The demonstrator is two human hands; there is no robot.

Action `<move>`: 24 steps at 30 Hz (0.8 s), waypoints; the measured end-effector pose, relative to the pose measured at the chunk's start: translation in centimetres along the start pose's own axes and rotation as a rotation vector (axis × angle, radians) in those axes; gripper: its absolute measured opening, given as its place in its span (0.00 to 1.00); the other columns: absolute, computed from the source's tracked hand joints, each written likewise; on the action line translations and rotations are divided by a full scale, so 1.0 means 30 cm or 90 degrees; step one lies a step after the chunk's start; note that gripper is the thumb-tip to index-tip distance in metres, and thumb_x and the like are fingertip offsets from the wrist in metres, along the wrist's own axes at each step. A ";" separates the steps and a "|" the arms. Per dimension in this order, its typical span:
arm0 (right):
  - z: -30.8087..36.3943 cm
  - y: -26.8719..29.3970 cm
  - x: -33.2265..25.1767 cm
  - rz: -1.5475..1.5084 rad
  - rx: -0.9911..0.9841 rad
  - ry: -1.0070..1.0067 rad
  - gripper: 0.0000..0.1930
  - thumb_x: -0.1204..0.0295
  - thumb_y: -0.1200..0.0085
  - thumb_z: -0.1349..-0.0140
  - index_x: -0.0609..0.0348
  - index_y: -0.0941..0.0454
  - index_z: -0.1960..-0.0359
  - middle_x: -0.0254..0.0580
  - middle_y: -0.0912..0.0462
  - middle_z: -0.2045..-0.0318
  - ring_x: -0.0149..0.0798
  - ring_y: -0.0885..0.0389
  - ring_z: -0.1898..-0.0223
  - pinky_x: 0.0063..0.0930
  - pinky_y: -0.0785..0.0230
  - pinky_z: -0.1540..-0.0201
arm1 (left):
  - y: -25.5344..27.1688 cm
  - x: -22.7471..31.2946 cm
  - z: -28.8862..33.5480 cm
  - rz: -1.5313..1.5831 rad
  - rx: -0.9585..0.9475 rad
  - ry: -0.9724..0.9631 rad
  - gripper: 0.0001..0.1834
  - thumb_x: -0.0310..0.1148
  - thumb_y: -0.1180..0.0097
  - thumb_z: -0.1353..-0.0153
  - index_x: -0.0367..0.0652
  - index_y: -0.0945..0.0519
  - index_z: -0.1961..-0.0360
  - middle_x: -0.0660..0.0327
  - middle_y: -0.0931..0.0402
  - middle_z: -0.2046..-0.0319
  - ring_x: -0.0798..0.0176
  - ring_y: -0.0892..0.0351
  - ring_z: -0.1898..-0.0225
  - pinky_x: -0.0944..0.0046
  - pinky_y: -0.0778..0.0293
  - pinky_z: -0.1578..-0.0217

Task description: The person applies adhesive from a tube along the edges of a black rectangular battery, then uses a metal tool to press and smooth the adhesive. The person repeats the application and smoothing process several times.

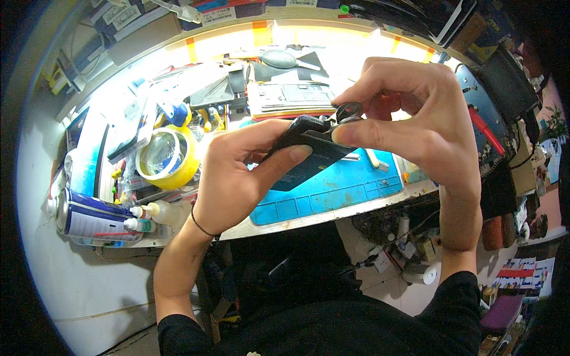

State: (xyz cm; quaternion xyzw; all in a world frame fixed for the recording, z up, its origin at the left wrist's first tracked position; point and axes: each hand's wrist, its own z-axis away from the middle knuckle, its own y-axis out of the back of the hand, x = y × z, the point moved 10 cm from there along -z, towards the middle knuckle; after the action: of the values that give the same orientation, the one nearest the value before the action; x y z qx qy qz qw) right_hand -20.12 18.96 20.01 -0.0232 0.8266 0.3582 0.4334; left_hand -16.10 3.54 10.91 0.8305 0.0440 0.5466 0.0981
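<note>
My left hand (237, 172) grips a dark flat phone-like device (309, 148), held up above the blue work mat (332, 190). My right hand (409, 118) comes from the right, its thumb pressed on the device's upper edge and its fingertips pinching a small round dark part (347, 111) at the device's top corner. A thin black band circles my left wrist. The underside of the device is hidden by my fingers.
A yellow tape roll (169, 155) stands left of the mat. A spray can (89, 218) and small white glue bottles (155, 212) lie at the bench's left front. Opened devices and tools (285, 95) crowd the back. Cables and boxes (404, 243) sit below the bench edge.
</note>
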 end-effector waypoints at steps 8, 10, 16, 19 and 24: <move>0.005 0.009 0.002 0.043 -0.005 -0.010 0.16 0.68 0.24 0.49 0.64 0.12 0.61 0.35 0.17 0.70 0.24 0.23 0.73 0.17 0.31 0.71 | -0.002 -0.001 0.001 -0.003 -0.003 0.016 0.14 0.26 0.31 0.34 0.38 0.13 0.47 0.64 0.15 0.64 0.74 0.23 0.66 0.70 0.27 0.64; 0.004 0.008 0.004 0.064 -0.017 -0.009 0.18 0.67 0.24 0.48 0.64 0.12 0.59 0.35 0.16 0.69 0.24 0.23 0.71 0.17 0.31 0.71 | -0.003 -0.003 0.002 0.002 -0.002 0.022 0.14 0.26 0.31 0.34 0.37 0.13 0.47 0.64 0.15 0.64 0.75 0.23 0.66 0.70 0.26 0.64; 0.001 0.003 0.005 0.100 -0.020 0.031 0.22 0.64 0.23 0.45 0.64 0.12 0.52 0.39 0.14 0.64 0.27 0.22 0.68 0.19 0.30 0.72 | -0.001 -0.005 0.002 0.017 -0.007 0.039 0.15 0.27 0.32 0.32 0.36 0.14 0.46 0.64 0.14 0.62 0.76 0.20 0.62 0.71 0.23 0.60; -0.007 0.006 0.024 0.088 -0.043 0.004 0.24 0.57 0.25 0.42 0.65 0.12 0.53 0.43 0.13 0.63 0.28 0.20 0.67 0.20 0.29 0.71 | -0.011 -0.027 0.003 0.078 -0.019 0.064 0.16 0.27 0.33 0.31 0.35 0.15 0.44 0.63 0.13 0.60 0.76 0.18 0.60 0.72 0.22 0.59; -0.043 -0.005 0.084 0.070 -0.096 -0.064 0.28 0.48 0.31 0.37 0.68 0.12 0.58 0.42 0.14 0.72 0.28 0.18 0.75 0.18 0.30 0.75 | -0.034 -0.049 -0.007 0.185 -0.032 0.085 0.16 0.27 0.36 0.29 0.33 0.17 0.43 0.61 0.13 0.59 0.75 0.17 0.59 0.72 0.21 0.56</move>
State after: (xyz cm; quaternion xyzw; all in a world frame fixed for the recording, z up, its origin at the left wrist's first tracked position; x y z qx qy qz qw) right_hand -22.54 18.72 18.56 0.0076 0.7745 0.4434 0.4510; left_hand -16.84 4.30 9.43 0.7874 -0.0839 0.6096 0.0360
